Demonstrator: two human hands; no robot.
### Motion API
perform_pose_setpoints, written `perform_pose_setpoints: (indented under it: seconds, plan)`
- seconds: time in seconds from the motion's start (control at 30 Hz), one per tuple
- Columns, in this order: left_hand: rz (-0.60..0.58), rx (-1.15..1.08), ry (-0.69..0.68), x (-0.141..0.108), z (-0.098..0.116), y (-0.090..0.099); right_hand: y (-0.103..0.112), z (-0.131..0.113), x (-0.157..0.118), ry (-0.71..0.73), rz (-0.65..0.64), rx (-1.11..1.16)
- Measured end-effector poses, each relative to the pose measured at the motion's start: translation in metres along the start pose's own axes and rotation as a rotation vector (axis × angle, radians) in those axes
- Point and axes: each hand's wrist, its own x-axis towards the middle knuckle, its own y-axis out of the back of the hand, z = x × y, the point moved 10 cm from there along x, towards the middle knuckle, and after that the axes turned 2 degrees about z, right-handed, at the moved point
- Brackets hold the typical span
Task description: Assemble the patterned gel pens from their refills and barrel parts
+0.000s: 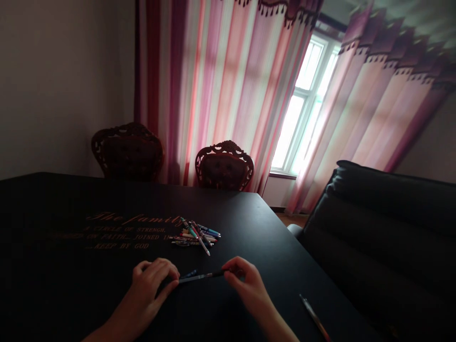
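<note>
- Pen [204, 276] is at the near side of the tabletop [285, 266], between both hands, on this side of the pen pile [199, 237].
- Left hand [154, 285]: thumb and fingertips pinching the pale, clear-looking end.
- Right hand [245, 278]: thumb and index pinching the dark end, other fingers curled.
- Small dark blue piece [189, 274] just behind the pen, near left fingertips. Can't tell what it is.
- Loose pen [313, 316] well apart, right of the right hand.
- Handling, my read: light, stiff, probably smooth plastic; may roll or slip if pinched off-axis. Thin parts could flex or crack under side load. Grip each end, keep pull in line with barrel.
- Tabletop lettering [133, 218]: "The family", "A CIRCLE OF STRENGH," (sic), "ON FAITH... JOINED IN", "...KEEP BY GOD". Start of third line too dim; its end runs out by the pile.
- Pens: no brand legible.
</note>
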Motion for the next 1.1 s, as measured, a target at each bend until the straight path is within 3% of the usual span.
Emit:
perform_pose_setpoints:
  seconds: [0.2, 0.37, 0.57, 0.73, 0.87, 1.1]
  plan:
    - [-0.011, -0.024, -0.105, 0.0, 0.017, 0.002, -0.014, 0.007, -0.006, -0.03, -0.015, -0.052]
    - [0.045, -0.015, -0.107, -0.001, 0.03, 0.011, -0.027, 0.015, -0.013, -0.086, -0.024, -0.02]
    - [0.021, -0.045, -0.077, -0.003, 0.022, 0.008, -0.032, 0.027, -0.014, -0.134, -0.019, 0.079]
    - [0.013, 0.025, 0.039, -0.003, -0.004, 0.0, -0.018, 0.027, -0.003, -0.127, -0.019, 0.186]
    - [-0.078, 0.062, 0.178, -0.003, -0.023, -0.014, 0.007, 0.02, 0.004, -0.121, 0.047, 0.266]
    - [-0.067, -0.182, 0.337, -0.002, -0.035, -0.007, 0.043, 0.015, 0.01, -0.106, 0.11, 0.182]
